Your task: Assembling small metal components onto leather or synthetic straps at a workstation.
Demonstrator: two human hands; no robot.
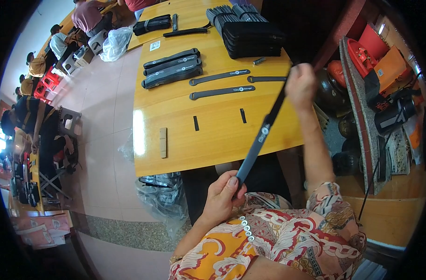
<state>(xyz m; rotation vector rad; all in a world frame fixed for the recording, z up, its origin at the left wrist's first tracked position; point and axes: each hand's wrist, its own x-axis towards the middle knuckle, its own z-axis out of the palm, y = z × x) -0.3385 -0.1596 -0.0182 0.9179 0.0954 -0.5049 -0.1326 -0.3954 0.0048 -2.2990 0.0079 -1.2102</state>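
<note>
A long dark-grey strap (253, 153) with a white printed mark runs taut and slanting between my two hands, in front of the table edge. Its lower end is gripped by my left hand (223, 193), thumb pressed on top. My right hand (300, 86) is closed round the black upper end, raised over the table's right side. Loose grey straps with a looped end lie flat beyond: one strap (220, 77), another strap (221, 92) below it, and a third strap (268, 79) partly behind the held one. Two short black strips (196, 123) lie nearer.
The yellow table (213, 140) also bears a tan block (163, 143), several bundled straps (172, 68) and a tall black stack (252, 37). A plastic bag (161, 196) sits below its front edge. At right a stone-topped shelf (357, 102) holds a red basin (362, 56). Other people sit far left.
</note>
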